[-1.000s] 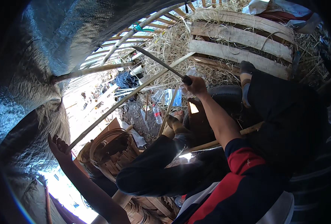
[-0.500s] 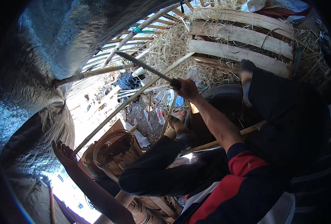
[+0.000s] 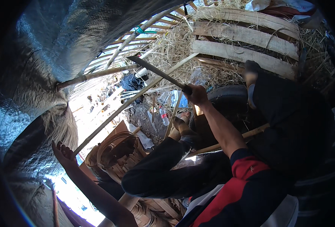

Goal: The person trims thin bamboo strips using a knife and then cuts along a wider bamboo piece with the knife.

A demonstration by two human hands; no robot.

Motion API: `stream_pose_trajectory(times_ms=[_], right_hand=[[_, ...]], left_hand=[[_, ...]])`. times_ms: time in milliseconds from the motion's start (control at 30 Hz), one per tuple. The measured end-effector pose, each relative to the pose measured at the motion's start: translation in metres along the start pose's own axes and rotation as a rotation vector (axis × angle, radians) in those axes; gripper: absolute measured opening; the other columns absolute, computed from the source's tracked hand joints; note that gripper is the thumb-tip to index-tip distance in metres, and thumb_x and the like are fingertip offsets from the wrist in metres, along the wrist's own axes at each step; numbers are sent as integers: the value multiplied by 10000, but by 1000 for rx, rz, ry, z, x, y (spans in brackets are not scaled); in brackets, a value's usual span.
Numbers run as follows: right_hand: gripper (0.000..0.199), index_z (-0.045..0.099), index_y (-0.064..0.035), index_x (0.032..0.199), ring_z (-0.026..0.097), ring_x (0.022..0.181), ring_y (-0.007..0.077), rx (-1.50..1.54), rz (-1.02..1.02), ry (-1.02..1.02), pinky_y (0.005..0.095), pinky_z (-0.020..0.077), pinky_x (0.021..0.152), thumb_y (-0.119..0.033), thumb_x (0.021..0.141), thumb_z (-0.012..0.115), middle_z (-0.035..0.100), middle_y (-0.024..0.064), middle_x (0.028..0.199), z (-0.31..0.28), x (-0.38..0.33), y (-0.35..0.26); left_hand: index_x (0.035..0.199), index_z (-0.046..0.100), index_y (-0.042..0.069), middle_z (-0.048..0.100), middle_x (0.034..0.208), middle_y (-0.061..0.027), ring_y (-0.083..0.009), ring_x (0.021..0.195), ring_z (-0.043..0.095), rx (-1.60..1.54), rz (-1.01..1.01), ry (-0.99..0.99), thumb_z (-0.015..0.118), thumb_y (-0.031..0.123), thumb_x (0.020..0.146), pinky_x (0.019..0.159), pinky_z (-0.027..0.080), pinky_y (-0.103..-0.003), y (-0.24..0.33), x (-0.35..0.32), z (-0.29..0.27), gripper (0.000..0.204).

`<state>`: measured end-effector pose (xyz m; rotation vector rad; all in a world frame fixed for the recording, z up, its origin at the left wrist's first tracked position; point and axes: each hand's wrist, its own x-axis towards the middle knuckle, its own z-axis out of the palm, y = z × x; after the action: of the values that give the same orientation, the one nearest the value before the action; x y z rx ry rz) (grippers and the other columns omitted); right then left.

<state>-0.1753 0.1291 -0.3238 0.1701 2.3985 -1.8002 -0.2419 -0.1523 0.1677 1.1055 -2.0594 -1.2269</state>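
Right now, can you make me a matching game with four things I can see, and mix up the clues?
1. long knife
2. plastic bottle
3. tyre
4. long pole

A. black and curved
B. lower end at the left hand
C. gripped in the right hand
D. clear, with some red on it

Pairs: 1-C, 2-D, 3-A, 4-B

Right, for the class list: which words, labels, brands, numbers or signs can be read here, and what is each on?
None can be read.
Clear bottle: red label, too small.
Plastic sheeting at top right: any print is too blurred.
Red sleeve: small pale mark, unclear.
Long blade in the right hand: no lettering visible.
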Motion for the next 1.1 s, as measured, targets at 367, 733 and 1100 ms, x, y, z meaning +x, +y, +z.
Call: stream_pose_trajectory(times_ms=[367, 733, 1100], right_hand=[[222, 669, -180, 805, 610, 506, 281, 105, -375, -58, 411, 500, 501, -399, 816, 636, 616, 64, 590, 33, 31, -101], [235, 661, -138, 820, 642, 654, 340, -61, 207, 59, 453, 513, 603, -370, 795, 631, 647, 123, 675, -9, 4, 9], [235, 642, -162, 850, 635, 566, 305, 52, -189, -50, 437, 518, 568, -381, 769, 668, 629, 106, 626, 20, 37, -73]], left_hand=[[784, 473, 109, 215, 472, 66, -29, 342, 158, 95, 85, -19, 575, 412, 895, 299, 106, -203, 19, 6, 11, 338], [746, 471, 135, 226, 470, 67, -23, 329, 170, 97, 81, 14, 580, 405, 893, 284, 131, -197, 21, -2, 16, 326], [742, 472, 134, 241, 476, 67, -27, 328, 175, 138, 158, 99, 569, 417, 899, 282, 130, -196, 29, -12, 34, 338]])
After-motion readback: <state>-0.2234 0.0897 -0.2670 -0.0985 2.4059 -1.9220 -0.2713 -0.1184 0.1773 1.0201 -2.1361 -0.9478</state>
